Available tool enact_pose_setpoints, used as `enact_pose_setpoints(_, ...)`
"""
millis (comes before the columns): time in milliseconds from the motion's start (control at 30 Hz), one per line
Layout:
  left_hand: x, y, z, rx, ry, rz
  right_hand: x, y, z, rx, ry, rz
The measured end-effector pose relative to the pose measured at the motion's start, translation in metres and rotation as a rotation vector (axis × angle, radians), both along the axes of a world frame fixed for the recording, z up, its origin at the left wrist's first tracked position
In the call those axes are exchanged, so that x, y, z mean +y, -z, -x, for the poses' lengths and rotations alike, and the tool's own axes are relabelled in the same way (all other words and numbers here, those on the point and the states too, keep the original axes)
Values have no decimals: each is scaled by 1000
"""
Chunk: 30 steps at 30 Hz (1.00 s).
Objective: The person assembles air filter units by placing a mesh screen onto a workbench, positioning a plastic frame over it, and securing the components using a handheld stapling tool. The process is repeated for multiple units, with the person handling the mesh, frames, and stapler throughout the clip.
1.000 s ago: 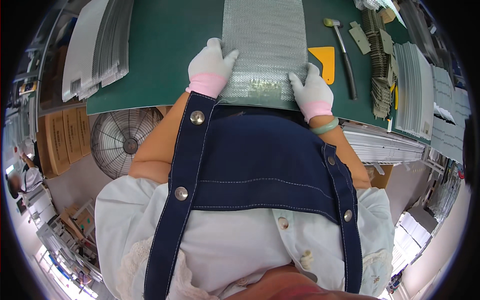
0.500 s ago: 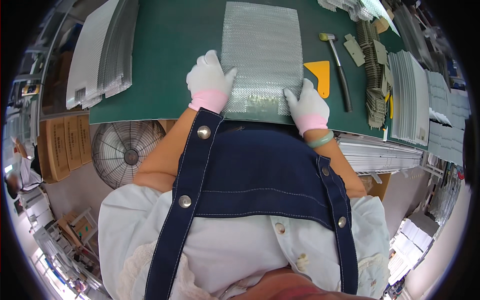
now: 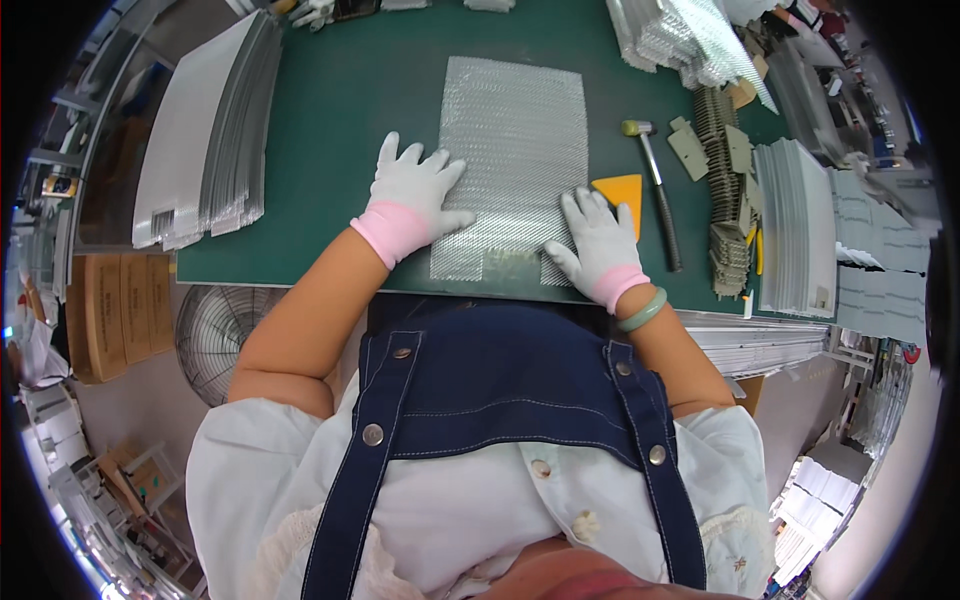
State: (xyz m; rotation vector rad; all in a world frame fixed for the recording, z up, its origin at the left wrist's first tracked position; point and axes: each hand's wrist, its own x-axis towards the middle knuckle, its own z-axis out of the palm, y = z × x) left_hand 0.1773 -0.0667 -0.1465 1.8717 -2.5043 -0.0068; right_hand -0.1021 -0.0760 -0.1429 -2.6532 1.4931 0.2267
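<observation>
A rectangular silvery mesh sheet (image 3: 513,140) lies flat on the green table, its near edge by the table's front edge, with a notch in that edge. My left hand (image 3: 415,190), in a white glove with a pink cuff, rests at the sheet's left edge with fingers spread and the thumb on the mesh. At the right edge lies my right hand (image 3: 600,240), gloved alike, its fingers stretched out and partly over the sheet. Just beyond its fingertips a yellow scraper (image 3: 622,195) is partly covered by the hand. Neither hand grips anything.
A hammer (image 3: 657,195) lies right of the scraper. Beyond it stand a row of grey-green plates (image 3: 722,160) and a stack of pale panels (image 3: 795,225). Silvery panels (image 3: 205,130) stand at the left. More mesh sheets (image 3: 680,40) lie at the far right. A fan (image 3: 215,345) stands below the table.
My left hand has spread its fingers. My right hand has shifted inward and flattened, now partly over the scraper. The view has tilted, showing more of the table's far side.
</observation>
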Motion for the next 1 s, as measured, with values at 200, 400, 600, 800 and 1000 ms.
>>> enact_pose_setpoints(200, -31, -37, 25, -338, 15, -363, -103, -83, 17, -527, 75, -51)
enact_pose_setpoints(400, -42, -39, 37, -419, 18, -445, -257, -128, 55, -180, 468, 748)
enact_pose_setpoints(600, -43, -51, 34, -389, 43, -484, -331, -133, 86, -220, 685, 350)
enact_pose_setpoints(800, -45, -64, 38, -450, 123, -507, -289, -145, 94, -702, 362, 1047)
enact_pose_setpoints(1000, -38, -93, 41, 784, 89, -242, -112, -122, 0, -718, -184, 923)
